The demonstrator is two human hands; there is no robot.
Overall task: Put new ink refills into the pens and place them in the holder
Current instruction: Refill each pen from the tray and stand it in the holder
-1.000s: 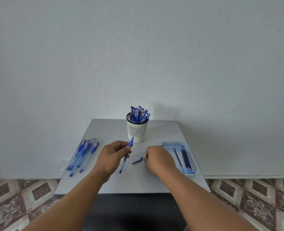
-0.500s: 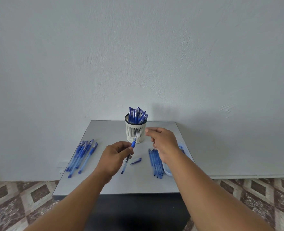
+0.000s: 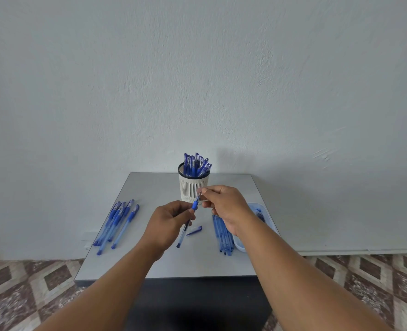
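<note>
Pens [image 3: 117,223] lie loose at table [image 3: 150,187] left. Left hand [image 3: 166,225] grips a pen barrel [image 3: 185,225] tilted above table centre, loose cap [image 3: 194,230] just beside. Holder [image 3: 192,187] full of pens behind. Right hand [image 3: 224,206] pinches the barrel's tip end. Refills [image 3: 222,235] lie beside blue tray [image 3: 257,209], right.

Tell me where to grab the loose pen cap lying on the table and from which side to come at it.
Pinch the pen cap across its narrow width near the middle, coming straight down from above. It lies flat on the table with bare surface around it, angled from near-left to far-right, so set finger and thumb on its two long sides. The right hand looks nearest; the left hand holds the pen.
</note>
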